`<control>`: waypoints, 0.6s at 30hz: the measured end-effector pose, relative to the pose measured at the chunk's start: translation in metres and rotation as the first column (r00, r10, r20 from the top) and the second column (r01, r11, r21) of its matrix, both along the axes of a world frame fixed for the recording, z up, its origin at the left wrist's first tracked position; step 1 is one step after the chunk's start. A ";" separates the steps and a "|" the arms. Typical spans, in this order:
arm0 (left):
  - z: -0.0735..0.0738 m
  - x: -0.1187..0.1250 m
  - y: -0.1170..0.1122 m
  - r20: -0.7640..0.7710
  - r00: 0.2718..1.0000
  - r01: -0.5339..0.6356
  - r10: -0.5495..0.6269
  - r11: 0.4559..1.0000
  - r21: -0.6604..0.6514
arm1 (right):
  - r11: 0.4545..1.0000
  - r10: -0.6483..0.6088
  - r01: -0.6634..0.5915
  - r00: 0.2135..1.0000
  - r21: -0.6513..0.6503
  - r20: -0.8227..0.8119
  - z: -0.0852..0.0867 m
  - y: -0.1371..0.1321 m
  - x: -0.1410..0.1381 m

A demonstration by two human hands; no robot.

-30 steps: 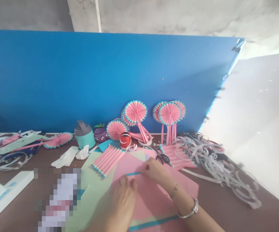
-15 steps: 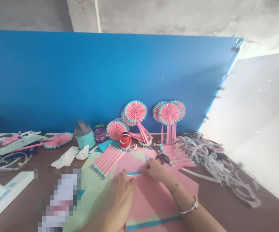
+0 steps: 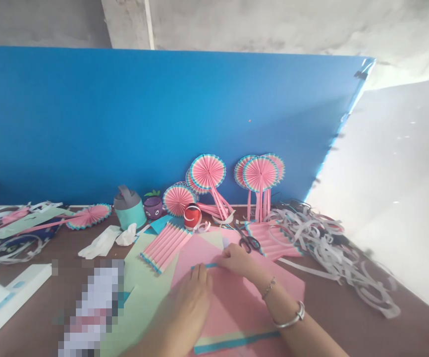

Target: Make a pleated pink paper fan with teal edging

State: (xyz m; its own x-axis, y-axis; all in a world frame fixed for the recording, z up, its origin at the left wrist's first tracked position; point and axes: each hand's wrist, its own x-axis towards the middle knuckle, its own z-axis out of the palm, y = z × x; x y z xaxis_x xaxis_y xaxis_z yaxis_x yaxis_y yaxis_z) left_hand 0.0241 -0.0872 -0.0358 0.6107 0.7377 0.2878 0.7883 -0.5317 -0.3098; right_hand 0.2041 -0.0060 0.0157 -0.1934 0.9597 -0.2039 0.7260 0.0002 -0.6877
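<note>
A sheet of pink paper (image 3: 244, 307) with green and blue bands along its near edge lies in front of me, on top of other pink sheets. A narrow blue strip (image 3: 211, 266) shows at its far edge. My left hand (image 3: 195, 297) lies flat on the paper, fingertips pressing on that far edge. With fingers curled and pinched, my right hand (image 3: 233, 260) grips the same edge a little to the right. What is directly under its fingertips is hidden. A pleated pink paper piece (image 3: 167, 247) lies to the left, beyond my left hand.
Black scissors (image 3: 249, 242) lie beyond my right hand, near another pleated sheet (image 3: 274, 238). Finished round paper fans (image 3: 207, 171) lean against the blue partition (image 3: 162, 109). White strips (image 3: 322, 243) are heaped on the right. A teal container (image 3: 130, 210) and crumpled tissue (image 3: 127, 235) stand left.
My left hand has slid slightly right along the far edge, closer to my right hand. Its fingers now lie over the blue strip. My right hand has stayed almost still.
</note>
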 end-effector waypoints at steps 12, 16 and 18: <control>-0.001 0.019 0.010 -0.071 0.989 -0.136 0.133 0.990 -0.044 | 0.997 -0.040 0.037 0.998 0.061 0.049 -0.001 -0.001 -0.003; 0.003 0.022 0.011 -0.062 0.988 -0.148 0.142 0.982 -0.119 | 0.996 -0.043 0.035 0.994 0.085 0.095 -0.002 0.000 -0.004; 0.004 0.023 0.012 -0.053 0.987 -0.161 0.155 0.977 -0.137 | 0.995 -0.042 0.030 0.992 0.094 0.119 -0.001 0.000 -0.005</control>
